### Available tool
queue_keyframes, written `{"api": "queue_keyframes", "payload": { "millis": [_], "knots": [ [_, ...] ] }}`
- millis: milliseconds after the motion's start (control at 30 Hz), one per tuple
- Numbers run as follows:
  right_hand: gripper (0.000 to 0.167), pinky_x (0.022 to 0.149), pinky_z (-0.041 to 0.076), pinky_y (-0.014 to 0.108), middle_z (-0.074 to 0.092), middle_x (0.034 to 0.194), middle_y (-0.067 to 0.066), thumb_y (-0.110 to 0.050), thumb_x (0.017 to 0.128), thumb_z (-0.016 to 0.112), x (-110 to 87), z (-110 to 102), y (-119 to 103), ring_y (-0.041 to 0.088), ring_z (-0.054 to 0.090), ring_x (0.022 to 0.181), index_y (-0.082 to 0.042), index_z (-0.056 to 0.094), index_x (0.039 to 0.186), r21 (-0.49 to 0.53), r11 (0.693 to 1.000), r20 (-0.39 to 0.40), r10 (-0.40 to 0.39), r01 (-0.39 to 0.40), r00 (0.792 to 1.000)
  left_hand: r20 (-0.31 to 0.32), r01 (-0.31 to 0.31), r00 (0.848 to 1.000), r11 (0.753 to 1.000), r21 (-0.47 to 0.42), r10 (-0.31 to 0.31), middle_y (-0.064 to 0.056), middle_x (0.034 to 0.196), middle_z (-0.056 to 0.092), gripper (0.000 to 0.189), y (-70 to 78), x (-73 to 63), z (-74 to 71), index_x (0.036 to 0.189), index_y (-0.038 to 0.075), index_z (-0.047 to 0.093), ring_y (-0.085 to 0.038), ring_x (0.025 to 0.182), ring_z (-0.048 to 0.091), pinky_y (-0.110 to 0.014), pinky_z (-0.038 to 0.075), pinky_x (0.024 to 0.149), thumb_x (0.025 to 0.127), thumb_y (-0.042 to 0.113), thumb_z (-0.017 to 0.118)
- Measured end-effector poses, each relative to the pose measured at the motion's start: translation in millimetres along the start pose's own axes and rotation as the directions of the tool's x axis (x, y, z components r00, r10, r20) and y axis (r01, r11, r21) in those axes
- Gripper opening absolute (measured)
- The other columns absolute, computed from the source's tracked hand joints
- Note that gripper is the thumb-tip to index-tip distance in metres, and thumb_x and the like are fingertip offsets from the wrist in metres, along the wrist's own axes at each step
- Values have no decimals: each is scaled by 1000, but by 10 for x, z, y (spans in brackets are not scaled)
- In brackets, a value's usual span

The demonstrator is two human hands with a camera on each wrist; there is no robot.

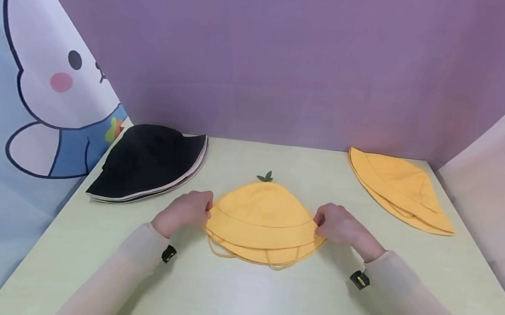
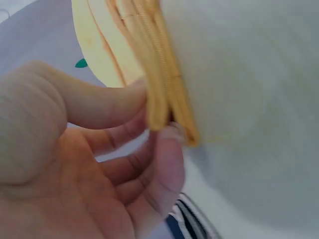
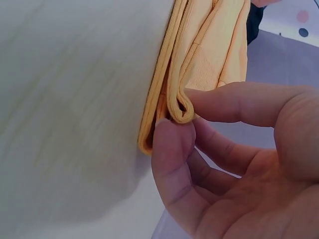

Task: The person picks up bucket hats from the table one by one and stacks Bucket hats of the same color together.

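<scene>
A flattened yellow bucket hat (image 1: 265, 210) with a green leaf tuft (image 1: 266, 176) on its crown lies mid-table, brim towards me. My left hand (image 1: 188, 207) pinches the left end of its brim between thumb and fingers. At the opposite end, my right hand (image 1: 338, 223) grips the brim the same way. Both wrist views show the pinched brim fold (image 3: 181, 107) over a second yellow brim fold (image 3: 147, 142), which sits just beneath it. Thin yellow cords (image 1: 222, 252) hang out below the front edge.
Black bucket hats (image 1: 154, 162) with pale brim edging lie stacked at the back left of the table (image 1: 236, 301). More yellow hat fabric (image 1: 399, 187), folded flat, rests at the back right. A purple cloth (image 1: 263, 60) rises behind the table, with printed cloths at both sides.
</scene>
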State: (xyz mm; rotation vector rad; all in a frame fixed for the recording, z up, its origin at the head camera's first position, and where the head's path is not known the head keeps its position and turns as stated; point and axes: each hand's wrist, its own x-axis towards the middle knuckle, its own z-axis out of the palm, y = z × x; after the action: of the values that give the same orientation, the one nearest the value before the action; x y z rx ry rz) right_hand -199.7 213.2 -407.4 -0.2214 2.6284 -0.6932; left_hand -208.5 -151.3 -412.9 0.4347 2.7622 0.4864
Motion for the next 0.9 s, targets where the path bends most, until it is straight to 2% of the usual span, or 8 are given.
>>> {"api": "queue_keyframes", "payload": {
  "millis": [133, 200, 300, 400, 467, 633, 800, 900],
  "knots": [
    [8, 57, 46, 30, 60, 78, 6, 2, 80, 66, 20, -26, 1, 20, 55, 65, -5, 65, 84, -6, 1000, 15, 0, 0, 1000, -51, -24, 998, 990, 136, 31, -10, 85, 54, 5, 210, -9, -27, 97, 4, 55, -28, 72, 54, -43, 47, 63, 93, 5, 57],
    [7, 57, 46, 30, 60, 78, 6, 2, 81, 67, 29, -39, 2, 19, 56, 64, -4, 65, 84, -2, 1000, 24, -3, 3, 1000, -46, -44, 998, 989, 141, 51, -10, 87, 54, 8, 316, -13, -48, 100, 4, 54, -28, 74, 54, -44, 47, 65, 93, 7, 58],
    [7, 58, 47, 30, 60, 79, 6, 1, 81, 68, 38, -41, -1, 19, 57, 64, -4, 65, 84, 3, 1000, 36, -5, 5, 999, 14, -50, 999, 993, 109, 49, -8, 87, 54, 9, 405, -3, -57, 98, 6, 53, -27, 75, 54, -41, 47, 66, 93, 8, 60],
    [6, 59, 48, 30, 60, 80, 6, 1, 82, 68, 31, -28, -4, 19, 57, 65, -3, 65, 85, 3, 1000, 37, -2, 2, 999, 84, -17, 996, 996, 91, 9, -6, 87, 55, 11, 402, 32, -58, 98, 8, 53, -25, 76, 54, -38, 46, 68, 92, 9, 62],
    [6, 59, 48, 30, 60, 81, 6, 0, 83, 69, 12, -21, -14, 19, 57, 66, -4, 65, 86, 3, 1000, 27, 5, -5, 1000, 102, -5, 995, 996, 88, -4, -6, 87, 56, 11, 372, 64, -63, 98, 7, 54, -25, 77, 55, -38, 46, 69, 90, 7, 61],
    [5, 60, 49, 31, 62, 80, 6, -5, 87, 71, -46, -20, 13, 19, 58, 66, -4, 67, 86, 11, 1000, -5, -5, 5, 1000, 107, -5, 994, 994, 106, -7, -8, 86, 56, 12, 347, 95, -53, 96, 6, 53, -26, 75, 55, -40, 46, 67, 88, 6, 62],
    [7, 59, 49, 32, 63, 74, 5, -9, 91, 73, -99, -84, 134, 17, 58, 62, -4, 70, 87, 43, 996, -14, -72, 73, 997, 104, -2, 995, 990, 144, -13, -9, 85, 55, 15, 375, 96, -49, 97, 5, 52, -27, 74, 54, -41, 46, 66, 86, 6, 63],
    [7, 59, 49, 33, 64, 70, 5, -9, 92, 70, -113, -185, 234, 16, 58, 61, -4, 71, 87, 24, 995, -37, -96, 97, 995, 106, 2, 994, 987, 158, -19, -9, 85, 54, 16, 392, 91, -59, 98, 5, 52, -27, 74, 54, -42, 46, 66, 86, 5, 63]
  ]
}}
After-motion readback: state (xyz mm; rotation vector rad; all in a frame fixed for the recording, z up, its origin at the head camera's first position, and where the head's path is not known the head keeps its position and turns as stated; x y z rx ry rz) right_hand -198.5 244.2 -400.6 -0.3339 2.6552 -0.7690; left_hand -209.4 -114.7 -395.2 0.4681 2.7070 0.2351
